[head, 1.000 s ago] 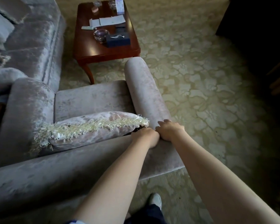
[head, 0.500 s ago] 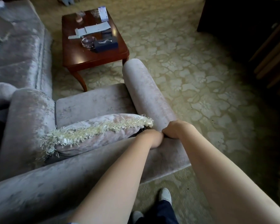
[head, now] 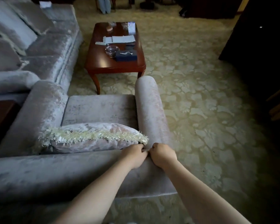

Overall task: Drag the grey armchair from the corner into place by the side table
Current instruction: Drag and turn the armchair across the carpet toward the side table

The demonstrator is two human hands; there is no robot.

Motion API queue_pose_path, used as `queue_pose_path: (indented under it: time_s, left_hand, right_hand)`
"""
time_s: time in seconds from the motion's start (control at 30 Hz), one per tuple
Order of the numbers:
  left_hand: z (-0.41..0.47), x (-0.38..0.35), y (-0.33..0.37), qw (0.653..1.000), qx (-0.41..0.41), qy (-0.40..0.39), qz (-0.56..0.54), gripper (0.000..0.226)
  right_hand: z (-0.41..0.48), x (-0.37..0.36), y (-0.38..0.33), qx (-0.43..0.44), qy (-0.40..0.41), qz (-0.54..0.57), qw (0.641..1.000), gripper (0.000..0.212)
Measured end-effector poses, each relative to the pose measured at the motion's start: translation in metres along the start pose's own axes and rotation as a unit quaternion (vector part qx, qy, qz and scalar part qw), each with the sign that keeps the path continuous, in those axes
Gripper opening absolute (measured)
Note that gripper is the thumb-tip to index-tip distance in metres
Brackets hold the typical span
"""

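Both hands sit low centre of frame, almost touching: left hand and right hand, fingers curled tight, grip the backrest top of the grey armchair where it meets the arm roll on the frame's right. Armchair fills lower left and centre, fringed cushion on its seat, left-of-frame arm just beside the dark side table at the left edge. Coffee table stands beyond it, sofa upper left.

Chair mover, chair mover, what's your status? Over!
Left hand and right hand both gripping the backrest of the grey armchair. Fringed cushion on its seat. Coffee table close ahead of one armrest.
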State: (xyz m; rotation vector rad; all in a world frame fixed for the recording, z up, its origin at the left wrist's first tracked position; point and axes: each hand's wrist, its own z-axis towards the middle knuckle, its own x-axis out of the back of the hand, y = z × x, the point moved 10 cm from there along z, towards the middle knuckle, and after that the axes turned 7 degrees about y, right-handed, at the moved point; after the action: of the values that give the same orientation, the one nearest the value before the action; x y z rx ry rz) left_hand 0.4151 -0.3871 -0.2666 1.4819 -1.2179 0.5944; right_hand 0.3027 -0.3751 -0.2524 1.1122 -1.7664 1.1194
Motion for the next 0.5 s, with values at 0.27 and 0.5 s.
queue_pose_path:
  time_s: [0.27,0.5]
  left_hand:
    - [-0.022,0.046,0.006,0.978,0.073,0.179,0.079,0.031]
    - [-0.030,0.050,0.011,0.965,0.085,0.230,0.097,0.021]
  right_hand:
    - [-0.012,0.015,-0.044,0.312,0.010,-0.112,0.943,0.026]
    - [0.019,0.005,-0.067,0.397,0.008,-0.178,0.901,0.012]
